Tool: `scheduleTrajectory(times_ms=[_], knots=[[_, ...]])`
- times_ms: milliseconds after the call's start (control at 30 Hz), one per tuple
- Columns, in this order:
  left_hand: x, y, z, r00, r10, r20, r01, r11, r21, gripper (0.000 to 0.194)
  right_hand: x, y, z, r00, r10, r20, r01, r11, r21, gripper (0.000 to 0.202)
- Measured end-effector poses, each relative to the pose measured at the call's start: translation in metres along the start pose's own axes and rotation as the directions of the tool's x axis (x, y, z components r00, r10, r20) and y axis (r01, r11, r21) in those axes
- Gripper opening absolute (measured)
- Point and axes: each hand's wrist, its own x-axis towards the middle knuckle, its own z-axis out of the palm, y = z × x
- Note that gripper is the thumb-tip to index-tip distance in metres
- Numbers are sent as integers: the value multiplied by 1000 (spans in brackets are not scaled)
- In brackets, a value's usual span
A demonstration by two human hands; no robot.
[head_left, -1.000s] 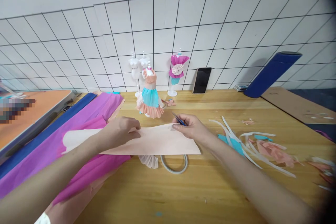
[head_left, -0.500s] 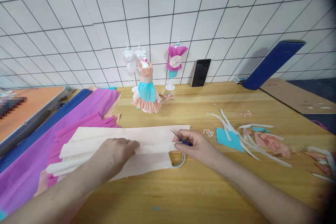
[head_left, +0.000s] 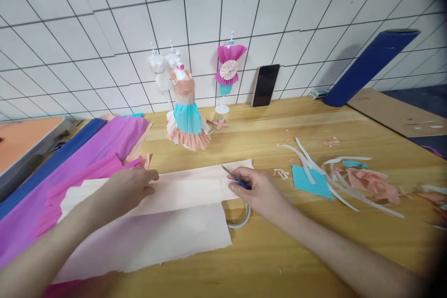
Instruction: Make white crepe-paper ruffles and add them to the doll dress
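Note:
My left hand (head_left: 131, 188) hovers over the pale crepe paper, its thumb and index finger apart with nothing between them. In my right hand (head_left: 256, 187) is a small pair of blue-handled scissors (head_left: 240, 182), the blade tips pointing left over the paper's right end. The pale cream-pink crepe paper (head_left: 188, 193) lies flat in a folded upper layer, with a wider sheet spread below it toward me. A white tape roll (head_left: 247, 216) shows partly from under the paper's right edge, beneath my right hand.
Behind stand a mini dress form (head_left: 188, 116) in a ruffled dress, another in magenta (head_left: 228, 67), bare white forms (head_left: 159, 70) and a phone (head_left: 266, 84). Purple crepe paper (head_left: 115, 135) lies left; a blue square (head_left: 309, 181) and paper strips (head_left: 363, 195) lie right. A blue roll (head_left: 370, 67) leans on the wall.
My left hand has shifted left and lifted its fingers apart. The lower sheet of pale paper now spreads wider toward me. My right hand still holds the scissors near the same spot.

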Motion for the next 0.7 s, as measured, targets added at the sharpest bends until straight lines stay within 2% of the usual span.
scheduleTrajectory(times_ms=[67, 133, 233, 300, 367, 433, 700], knots=[[-1, 14, 6, 987, 4, -159, 18, 990, 140, 17, 1, -1, 0, 999, -11, -32, 9, 999, -49, 7], [-3, 33, 13, 964, 99, -248, -41, 973, 229, 20, 2, -3, 0, 998, -21, -52, 16, 996, -86, 7], [-3, 63, 25, 898, 349, -268, -266, 916, 301, 25, 4, -4, 1, 996, -34, -78, 25, 993, -115, 9], [2, 79, 32, 889, 406, -211, -318, 880, 354, 31, 6, -4, 1, 995, -37, -93, 26, 993, -117, 10], [8, 89, 38, 917, 383, -111, -317, 868, 382, 40, 7, -2, 0, 994, -33, -100, 22, 994, -108, 13], [13, 93, 42, 939, 338, -60, -287, 867, 407, 44, 7, 1, -1, 995, -24, -101, 15, 995, -96, 19], [8, 88, 50, 956, 290, -37, -240, 851, 468, 52, 5, 12, -7, 991, 1, -134, -18, 992, -126, 24]])
